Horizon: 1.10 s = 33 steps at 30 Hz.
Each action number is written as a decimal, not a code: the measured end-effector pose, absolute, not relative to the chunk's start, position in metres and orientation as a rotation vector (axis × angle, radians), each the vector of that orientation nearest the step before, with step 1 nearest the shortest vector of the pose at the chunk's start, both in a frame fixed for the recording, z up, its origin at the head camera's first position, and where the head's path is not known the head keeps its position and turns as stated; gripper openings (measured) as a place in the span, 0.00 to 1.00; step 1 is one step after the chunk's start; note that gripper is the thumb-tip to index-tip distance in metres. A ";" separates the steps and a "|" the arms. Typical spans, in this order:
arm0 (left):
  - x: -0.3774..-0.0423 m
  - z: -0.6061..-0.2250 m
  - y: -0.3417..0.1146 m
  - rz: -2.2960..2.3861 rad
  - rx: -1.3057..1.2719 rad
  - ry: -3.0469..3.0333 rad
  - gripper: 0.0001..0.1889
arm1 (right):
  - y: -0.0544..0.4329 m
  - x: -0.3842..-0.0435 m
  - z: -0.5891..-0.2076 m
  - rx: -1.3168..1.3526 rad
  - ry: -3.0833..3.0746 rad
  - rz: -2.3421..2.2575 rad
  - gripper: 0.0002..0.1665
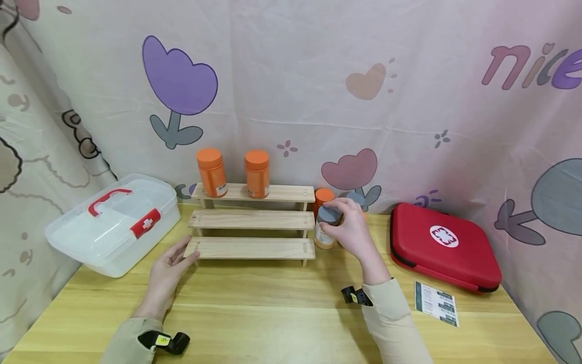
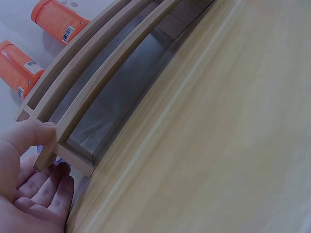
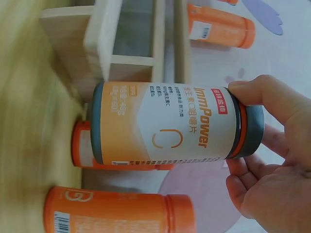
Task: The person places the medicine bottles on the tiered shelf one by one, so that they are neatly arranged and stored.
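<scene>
My right hand (image 1: 352,227) grips a supplement bottle (image 3: 165,124) by its dark grey cap. The label is white and orange, and in the head view the bottle is beside the right end of a three-tier wooden rack (image 1: 254,247). My left hand (image 1: 165,275) holds the left end of the rack's lowest board, thumb on top and fingers below. Two orange bottles, a left one (image 1: 211,174) and a right one (image 1: 257,174), stand on the top tier. Behind the held bottle is another orange bottle (image 1: 323,196), and one more orange bottle (image 3: 116,213) shows in the right wrist view.
A clear plastic first-aid box (image 1: 113,222) with a red handle stands at the left. At the right lies a red zipped first-aid case (image 1: 445,247), with a printed card (image 1: 436,303) in front of it. A patterned curtain (image 1: 282,91) hangs behind the table (image 1: 254,313).
</scene>
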<state>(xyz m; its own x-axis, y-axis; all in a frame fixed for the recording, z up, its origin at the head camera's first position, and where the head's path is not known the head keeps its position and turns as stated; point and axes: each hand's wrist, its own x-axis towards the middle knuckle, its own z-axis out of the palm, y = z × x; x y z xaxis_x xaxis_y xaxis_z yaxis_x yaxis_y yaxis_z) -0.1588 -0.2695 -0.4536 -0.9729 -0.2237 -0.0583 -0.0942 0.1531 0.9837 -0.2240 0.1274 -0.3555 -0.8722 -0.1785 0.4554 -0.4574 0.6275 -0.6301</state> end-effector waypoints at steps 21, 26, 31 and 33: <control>-0.159 -0.452 -0.270 -1.956 0.352 -2.305 0.39 | 0.108 -0.254 -0.293 0.680 -2.445 1.057 0.19; -0.159 -0.455 -0.270 -1.976 0.337 -2.294 0.39 | 0.095 -0.272 -0.288 0.692 -2.441 1.085 0.19; -0.159 -0.455 -0.270 -1.985 0.339 -2.296 0.40 | 0.086 -0.283 -0.284 0.705 -2.398 1.108 0.18; -0.159 -0.454 -0.270 -1.983 0.340 -2.297 0.40 | 0.084 -0.286 -0.282 0.702 -2.377 1.116 0.19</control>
